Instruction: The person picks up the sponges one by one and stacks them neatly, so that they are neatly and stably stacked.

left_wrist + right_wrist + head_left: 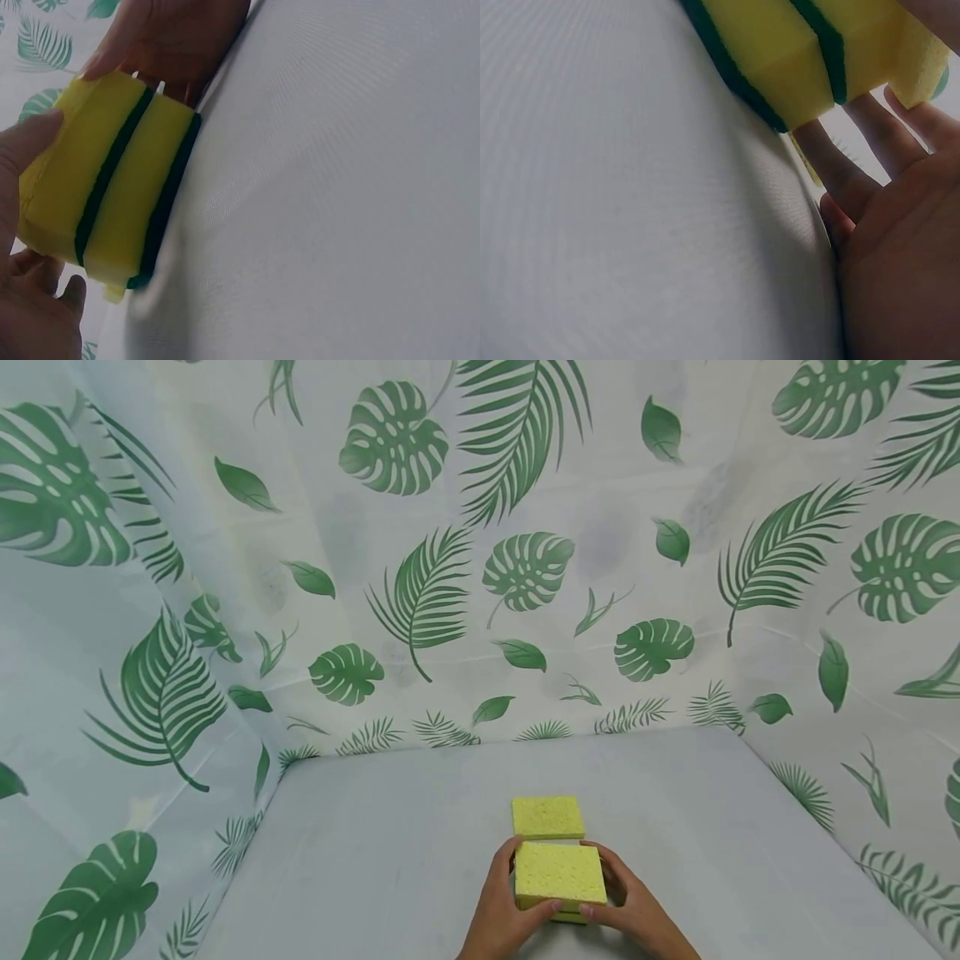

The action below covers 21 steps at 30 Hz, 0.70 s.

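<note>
My left hand (pixel 501 902) and right hand (pixel 637 906) grip two stacked sponges (pixel 560 870) from either side, just near of a single flat sponge (pixel 547 816). Step in hand, I judge: squaring the stack. Next move calls for level, even pressure.

Left hand (pixel 501 903) and right hand (pixel 637 906) are both seen bare. Wrists are uncovered too, cropped by the head view's bottom edge. Fingers are slim, round-tipped. Right palm is partly shown, dimly lit.
</note>
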Motion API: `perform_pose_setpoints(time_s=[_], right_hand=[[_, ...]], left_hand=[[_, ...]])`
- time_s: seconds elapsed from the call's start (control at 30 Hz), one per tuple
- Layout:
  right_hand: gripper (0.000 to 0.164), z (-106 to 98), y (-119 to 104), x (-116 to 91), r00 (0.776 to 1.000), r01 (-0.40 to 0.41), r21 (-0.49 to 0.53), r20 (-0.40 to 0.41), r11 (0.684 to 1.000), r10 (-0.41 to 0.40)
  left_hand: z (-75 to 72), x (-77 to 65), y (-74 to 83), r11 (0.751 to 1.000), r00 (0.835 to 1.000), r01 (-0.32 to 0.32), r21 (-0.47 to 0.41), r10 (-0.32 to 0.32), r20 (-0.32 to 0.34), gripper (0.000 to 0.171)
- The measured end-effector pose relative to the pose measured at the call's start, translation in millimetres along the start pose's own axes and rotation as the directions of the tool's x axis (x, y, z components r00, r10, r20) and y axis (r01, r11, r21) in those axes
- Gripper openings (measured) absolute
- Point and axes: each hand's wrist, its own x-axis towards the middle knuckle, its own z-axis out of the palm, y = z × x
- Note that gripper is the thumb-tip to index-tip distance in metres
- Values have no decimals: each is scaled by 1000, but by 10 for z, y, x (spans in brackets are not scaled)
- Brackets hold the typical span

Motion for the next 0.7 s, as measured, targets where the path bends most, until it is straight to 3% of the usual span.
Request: perform_pose_setpoints(time_s=[0.23,0.47,0.7], right_hand=[[88,23,-33,-12,1000,-12,-11,-19,1000,12],[88,20,-38,-8,999,-28,-25,-19,999,27],[89,23,-45,-4,999,-35,-20,-10,999,35]], left_hand=[[-53,20,46,996,999,33,-85,-34,-5,98],[-139,82,15,996,997,-51,-79,46,-62,76],[-239,173,-59,993,994,-61,-104,50,-100,66]])
